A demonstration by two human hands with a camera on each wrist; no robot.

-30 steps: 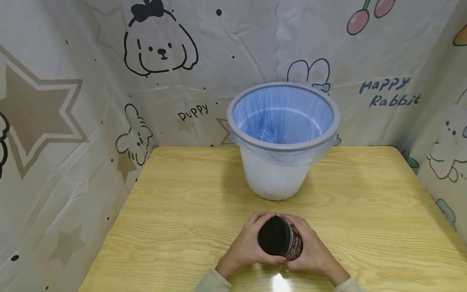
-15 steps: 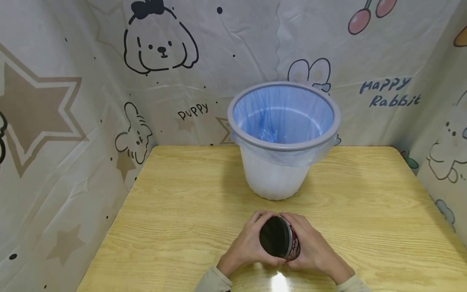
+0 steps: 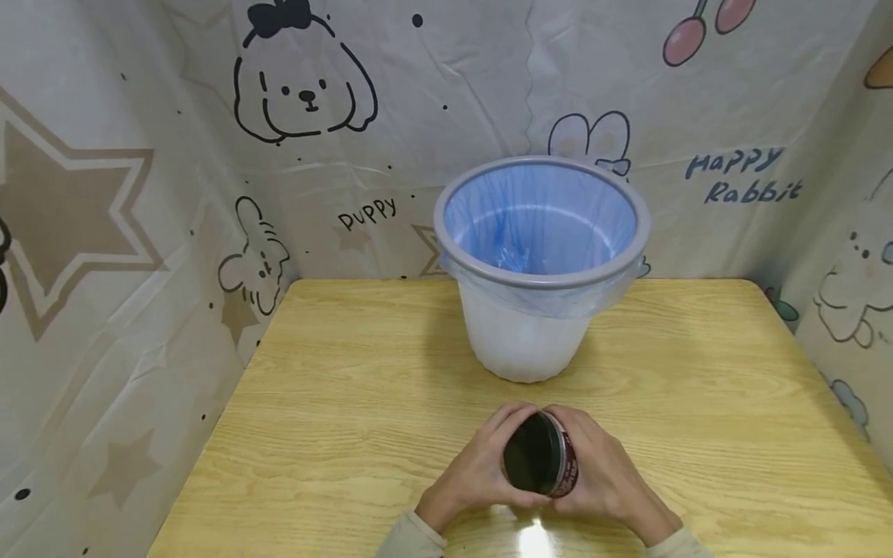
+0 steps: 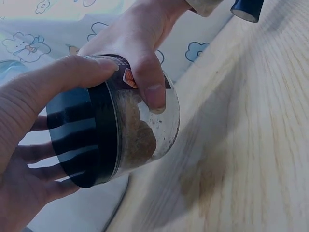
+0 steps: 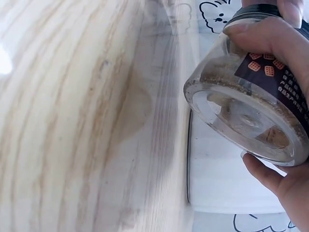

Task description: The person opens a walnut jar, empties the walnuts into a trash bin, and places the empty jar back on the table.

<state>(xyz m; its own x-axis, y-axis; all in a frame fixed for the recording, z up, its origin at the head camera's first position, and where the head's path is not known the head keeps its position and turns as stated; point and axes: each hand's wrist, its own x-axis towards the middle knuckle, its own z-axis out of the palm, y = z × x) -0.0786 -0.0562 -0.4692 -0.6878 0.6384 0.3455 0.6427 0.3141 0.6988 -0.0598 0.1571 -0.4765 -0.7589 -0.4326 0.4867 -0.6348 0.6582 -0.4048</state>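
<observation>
Between both hands is a clear plastic jar (image 4: 140, 140) with a black lid (image 3: 532, 453) and a dark printed label (image 5: 270, 72). It lies tilted on its side above the table, lid toward the left. Brownish pieces and crumbs show through its wall and base. My left hand (image 3: 481, 465) grips the lid, its fingers spread behind it and its thumb on top in the left wrist view. My right hand (image 3: 600, 469) holds the jar's body, with the thumb across its side near the label.
Beyond the hands stands a white bin (image 3: 526, 341) with a grey rim and a blue bag lining it. The wooden table (image 3: 335, 403) runs back to a cartoon-printed cloth (image 3: 391, 101), which also hangs at both sides.
Both hands and the jar have shifted slightly to the right in the head view. The lid is still on the jar, and the bin has stayed where it was.
</observation>
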